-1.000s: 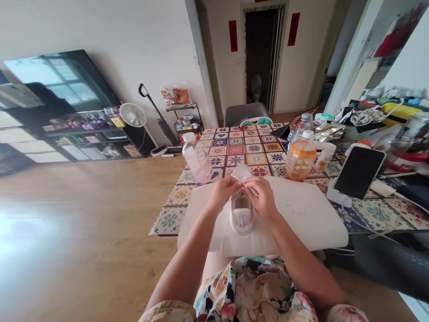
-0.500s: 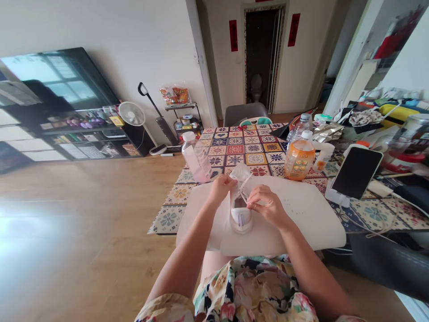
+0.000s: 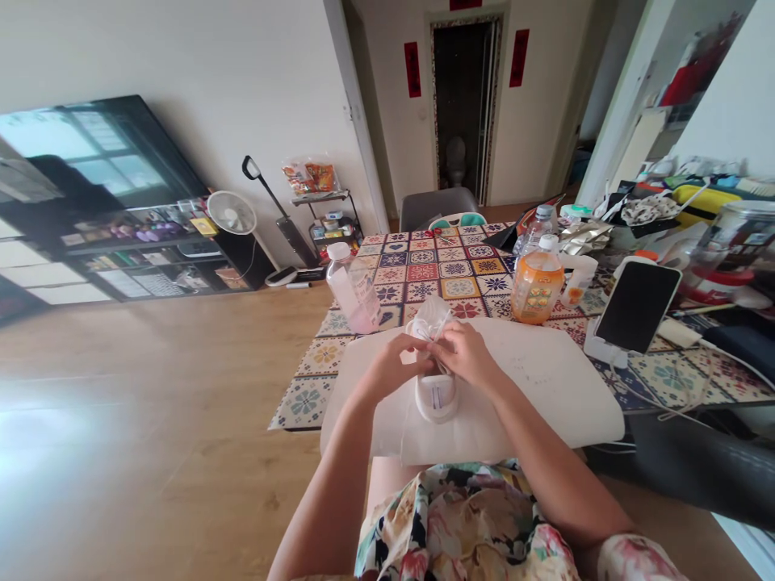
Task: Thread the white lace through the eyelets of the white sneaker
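A white shoe (image 3: pixel 437 401) stands on a white sheet (image 3: pixel 533 403), its heel with a small bluish mark turned towards me. White shoelaces (image 3: pixel 431 327) cross over its upper part. My left hand (image 3: pixel 395 367) is closed at the laces, thumb and fingers pinched together above the shoe opening. From the other side my right hand (image 3: pixel 466 353) also pinches the laces, and the fingertips of both hands meet there. The fingers hide part of the laces and of the shoe's opening.
Beyond the sheet, a clear bottle (image 3: pixel 354 294) with pink liquid stands left and an orange bottle (image 3: pixel 538 282) right. A phone (image 3: pixel 638 307) on a white stand is at the right, before a cluttered pile. Patterned tablecloth (image 3: pixel 424 272) covers the table.
My hands have come together over the shoe. The right hand has moved left and up to the left hand's fingertips. The view has shifted slightly.
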A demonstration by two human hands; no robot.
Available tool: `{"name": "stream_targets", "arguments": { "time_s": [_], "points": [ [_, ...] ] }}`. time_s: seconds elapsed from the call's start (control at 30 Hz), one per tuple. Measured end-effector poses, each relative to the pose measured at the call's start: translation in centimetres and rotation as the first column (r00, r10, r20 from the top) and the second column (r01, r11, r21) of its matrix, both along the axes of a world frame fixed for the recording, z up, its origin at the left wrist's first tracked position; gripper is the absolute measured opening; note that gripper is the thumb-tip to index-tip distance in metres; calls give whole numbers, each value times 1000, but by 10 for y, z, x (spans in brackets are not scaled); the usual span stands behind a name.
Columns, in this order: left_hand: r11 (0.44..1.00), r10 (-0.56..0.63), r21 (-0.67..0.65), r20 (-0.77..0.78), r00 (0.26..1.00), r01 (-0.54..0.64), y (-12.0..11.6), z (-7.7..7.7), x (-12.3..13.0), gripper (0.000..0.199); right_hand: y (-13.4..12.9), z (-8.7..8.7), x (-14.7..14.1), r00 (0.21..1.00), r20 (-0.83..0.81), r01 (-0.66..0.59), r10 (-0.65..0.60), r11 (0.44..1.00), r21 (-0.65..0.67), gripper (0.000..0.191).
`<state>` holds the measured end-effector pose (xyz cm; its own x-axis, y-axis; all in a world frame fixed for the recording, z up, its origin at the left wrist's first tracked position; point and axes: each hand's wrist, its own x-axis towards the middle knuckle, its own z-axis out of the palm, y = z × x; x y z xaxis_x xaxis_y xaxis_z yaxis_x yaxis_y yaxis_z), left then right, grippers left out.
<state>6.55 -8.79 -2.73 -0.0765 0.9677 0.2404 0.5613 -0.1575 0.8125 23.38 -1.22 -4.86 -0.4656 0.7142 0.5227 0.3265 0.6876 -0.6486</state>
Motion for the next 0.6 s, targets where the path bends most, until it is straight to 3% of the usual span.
{"name": "stream_targets", "arguments": {
  "time_s": [0.17, 0.27, 0.43, 0.6],
  "points": [
    [998, 58, -16, 73, 996, -57, 2, -5, 4, 21, 0, 7, -11, 998, -54, 26, -37, 981, -193, 3],
    [997, 71, -18, 102, 992, -69, 3, -8, 5, 23, -2, 10, -10, 991, -135, -17, -22, 960, -279, 8],
    [997, 79, -30, 110, 991, -76, 0, -6, 7, 21, -3, 10, -6, 975, -224, -62, 1, 963, -263, 18],
    [996, 89, -36, 115, 989, -85, 0, -10, 8, 21, 2, 8, -6, 974, -180, -165, 137, 975, -147, 28]
  ]
}}
